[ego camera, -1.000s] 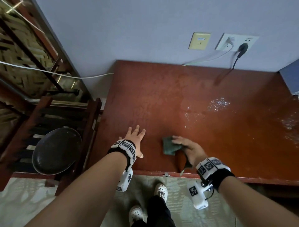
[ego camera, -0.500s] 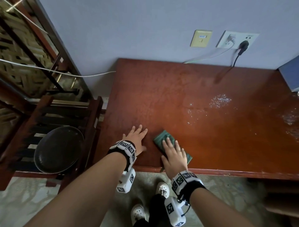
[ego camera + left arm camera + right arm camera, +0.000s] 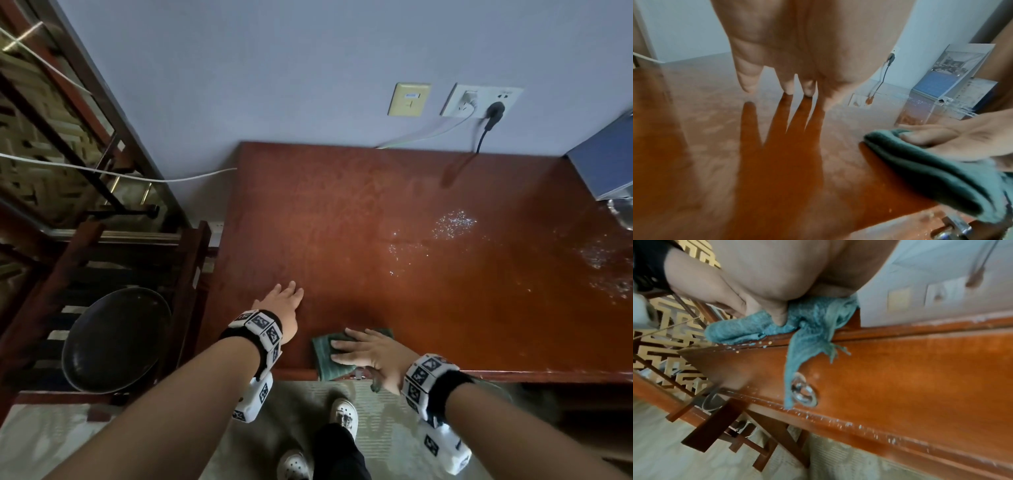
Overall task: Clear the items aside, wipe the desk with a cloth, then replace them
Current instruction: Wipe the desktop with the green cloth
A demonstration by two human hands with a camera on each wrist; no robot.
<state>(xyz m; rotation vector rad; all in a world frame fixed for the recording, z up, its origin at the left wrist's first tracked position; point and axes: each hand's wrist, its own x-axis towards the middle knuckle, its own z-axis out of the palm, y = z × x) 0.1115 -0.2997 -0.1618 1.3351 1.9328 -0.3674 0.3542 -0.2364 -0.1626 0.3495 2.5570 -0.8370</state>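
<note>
A dark green cloth [image 3: 323, 359] lies at the front edge of the red-brown desk [image 3: 359, 222]. My right hand [image 3: 370, 349] presses flat on it, fingers straight and pointing left. In the right wrist view the cloth [image 3: 756, 327] is bunched under the palm and thumb, and one corner hangs over the drawer front. My left hand [image 3: 281, 302] rests open on the bare desk just left of the cloth. Its fingertips [image 3: 788, 87] touch the wood. The cloth [image 3: 920, 164] and the right hand [image 3: 953, 138] appear at the right of that view.
Water droplets [image 3: 452, 222] glisten on the desk's right half. A blue book [image 3: 606, 164] leans at the far right, below a wall socket [image 3: 479, 102] with plugged cables. A dark round pan [image 3: 116, 339] sits on a wooden rack to the left. The drawer has a ring pull [image 3: 803, 392].
My right hand has turned so its fingers point left, and has dragged the cloth back to the front edge. The left hand has stayed flat in place.
</note>
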